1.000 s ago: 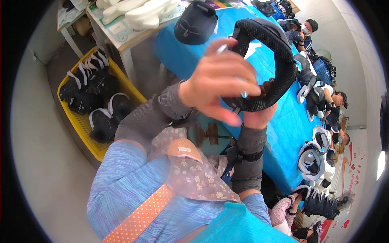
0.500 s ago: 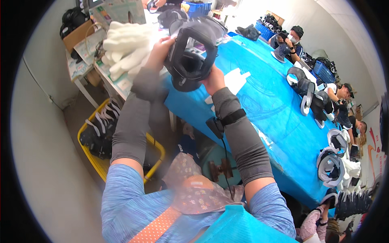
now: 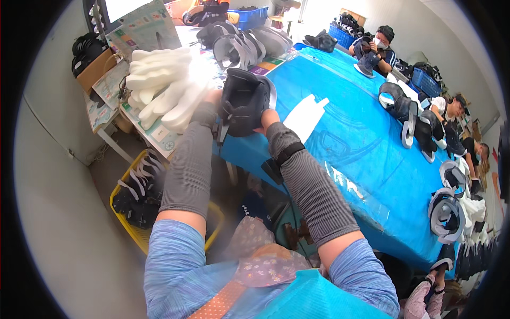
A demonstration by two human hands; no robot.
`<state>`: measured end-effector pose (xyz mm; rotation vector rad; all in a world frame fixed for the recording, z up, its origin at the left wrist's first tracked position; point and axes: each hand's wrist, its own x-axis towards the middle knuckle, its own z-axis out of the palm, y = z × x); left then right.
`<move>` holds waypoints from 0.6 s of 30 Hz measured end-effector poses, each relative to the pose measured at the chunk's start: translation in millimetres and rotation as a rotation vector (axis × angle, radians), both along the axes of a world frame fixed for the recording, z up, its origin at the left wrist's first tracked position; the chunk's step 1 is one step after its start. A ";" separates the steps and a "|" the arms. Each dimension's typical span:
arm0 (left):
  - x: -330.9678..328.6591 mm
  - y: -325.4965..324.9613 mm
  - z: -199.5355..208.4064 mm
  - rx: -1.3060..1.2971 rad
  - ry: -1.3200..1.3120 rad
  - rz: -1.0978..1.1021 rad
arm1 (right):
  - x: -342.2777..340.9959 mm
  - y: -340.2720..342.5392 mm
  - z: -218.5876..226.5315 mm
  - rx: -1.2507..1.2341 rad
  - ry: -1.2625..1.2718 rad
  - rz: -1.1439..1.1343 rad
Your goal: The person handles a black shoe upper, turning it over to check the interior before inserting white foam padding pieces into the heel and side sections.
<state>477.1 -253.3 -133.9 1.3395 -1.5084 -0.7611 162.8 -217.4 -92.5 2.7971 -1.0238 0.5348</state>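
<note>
Between my two hands is a black padded boot-like piece, its dark hollow opening facing me and a pale grey edge showing on its right. My left hand grips its left side, fingers mostly hidden behind it. On the lower right side, my right hand is closed on the same piece. It is held over the near corner of the blue-covered table. A flat white cut-out sheet lies on the table just right of my right hand. To the left of my left hand is a pile of white foam-like pieces.
More grey and black padded pieces stand beyond my hands. Below left, a yellow basket holds black pieces with white strips. Other people sit along the table's far right side, among similar pieces. A blue crate stands at the back.
The black boot-like piece has turned: its frame-like open side faced me before, now its deep hollow does. Both hands have lowered slightly, and the view has shifted a little.
</note>
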 end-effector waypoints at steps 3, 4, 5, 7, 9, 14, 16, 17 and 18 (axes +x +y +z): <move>35.7 49.9 -8.0 0.001 -0.118 0.081 | 26.6 40.9 42.1 0.300 0.427 -0.068; 39.3 59.5 9.9 -0.036 -0.165 0.102 | 28.8 48.1 42.3 0.510 -0.396 -0.265; 47.9 80.0 29.5 -0.073 -0.213 0.144 | 37.5 61.7 45.9 0.693 -1.229 -0.409; -50.6 53.6 60.9 -0.113 0.122 0.190 | 8.7 37.5 51.8 0.611 -1.512 -0.153; -109.3 86.6 117.9 -0.168 0.347 0.218 | 3.6 38.1 76.6 0.368 -1.323 0.070; -129.1 129.8 147.4 -0.277 0.369 0.173 | 38.0 39.9 87.6 0.286 -1.005 0.282; -112.9 112.7 138.7 -0.138 0.223 0.300 | 44.5 33.0 78.4 0.336 -0.995 0.147; -110.2 106.8 137.8 -0.087 0.225 0.299 | 45.9 28.5 75.4 0.330 -0.989 0.109; -108.6 101.1 136.5 -0.036 0.227 0.298 | 47.9 24.2 72.9 0.324 -0.982 0.071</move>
